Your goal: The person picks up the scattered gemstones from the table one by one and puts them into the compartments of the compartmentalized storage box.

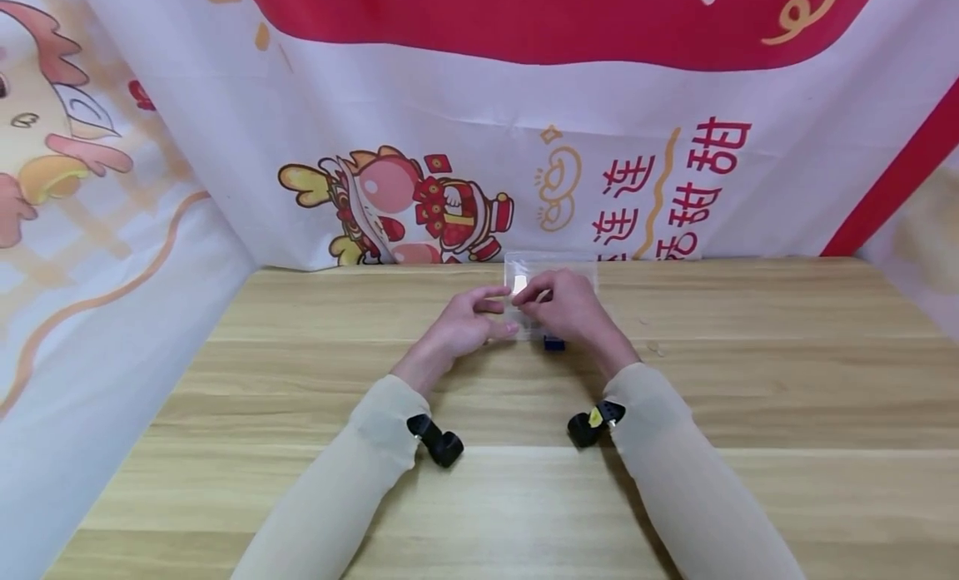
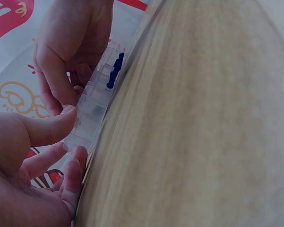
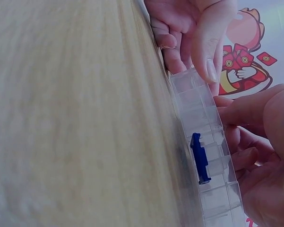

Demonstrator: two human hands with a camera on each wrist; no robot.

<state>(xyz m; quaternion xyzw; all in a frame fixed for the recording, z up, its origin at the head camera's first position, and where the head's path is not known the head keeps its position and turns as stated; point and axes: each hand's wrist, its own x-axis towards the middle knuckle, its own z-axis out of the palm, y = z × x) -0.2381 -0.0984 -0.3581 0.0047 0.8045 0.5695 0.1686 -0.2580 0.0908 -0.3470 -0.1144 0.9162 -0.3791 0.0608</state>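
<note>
A clear plastic compartment box [image 1: 535, 324] with inner dividers lies on the table near the back cloth. A dark blue latch [image 3: 201, 160] sits on its front side. My left hand [image 1: 468, 318] is at the box's left end, fingers spread. In the left wrist view its thumb [image 2: 54, 127] lies by the upper edge and the other fingers are lower, beside the end. My right hand [image 1: 562, 301] bends over the box, index finger and thumb brought together above the left compartments. I cannot tell whether a small thing is between those fingertips. A bright white patch [image 1: 520, 284] shows beside them.
The wooden table [image 1: 524, 497] ends at a white printed cloth [image 1: 419, 89] hanging close behind the box. A small clear scrap [image 1: 656, 349] lies to the right. Black wrist cameras are strapped over both beige sleeves [image 1: 337, 480].
</note>
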